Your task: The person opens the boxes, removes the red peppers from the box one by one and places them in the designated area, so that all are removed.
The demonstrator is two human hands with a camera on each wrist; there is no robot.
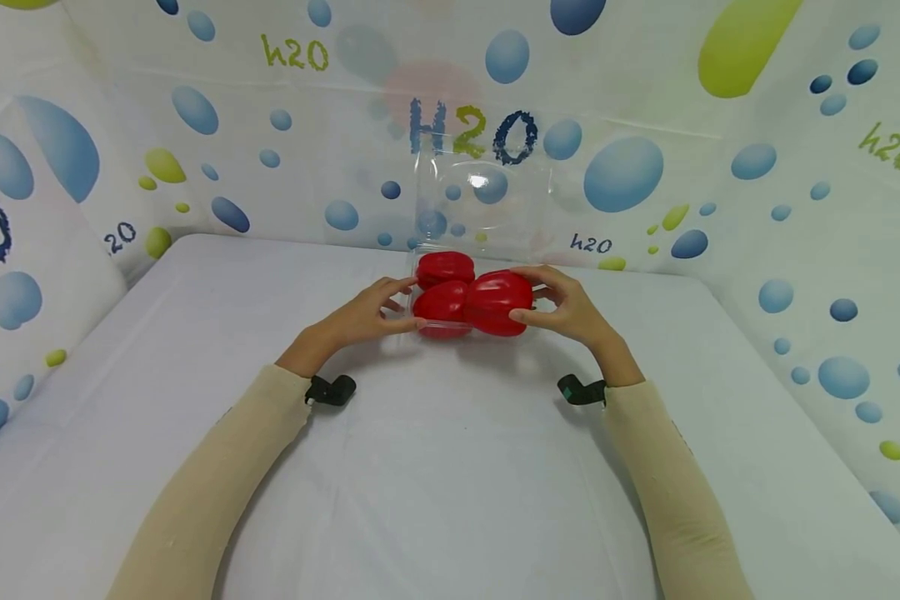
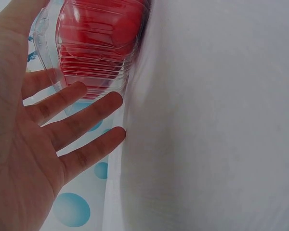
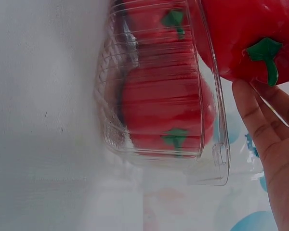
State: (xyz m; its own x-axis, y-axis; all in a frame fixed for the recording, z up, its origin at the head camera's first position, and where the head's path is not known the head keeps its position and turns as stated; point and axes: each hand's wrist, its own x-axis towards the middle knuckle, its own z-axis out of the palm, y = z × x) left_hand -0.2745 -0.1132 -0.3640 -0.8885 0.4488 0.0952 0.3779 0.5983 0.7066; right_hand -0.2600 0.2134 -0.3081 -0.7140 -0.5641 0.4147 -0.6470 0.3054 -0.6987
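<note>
A clear plastic clamshell box [image 3: 209, 180] lies on the table with its lid [image 1: 517, 208] raised at the back. Inside it are two red bell peppers with green stems, one behind [image 1: 446, 268] and one nearer the front [image 1: 438, 302]. My right hand [image 1: 570, 304] holds another red bell pepper [image 1: 499, 302] between thumb and fingers, tilted over the box's right side. At the left end of the box is my left hand [image 1: 360, 315], thumb by the front wall. Its fingers are spread and straight in the left wrist view, touching or nearly touching the plastic.
A white cloth covers the table [image 1: 450, 467]. Close behind the box rises a white backdrop [image 1: 292, 192] printed with blue and green drops, which also hangs along both sides. Dark wrist cameras [image 1: 332, 390] stick out inward from both sleeves.
</note>
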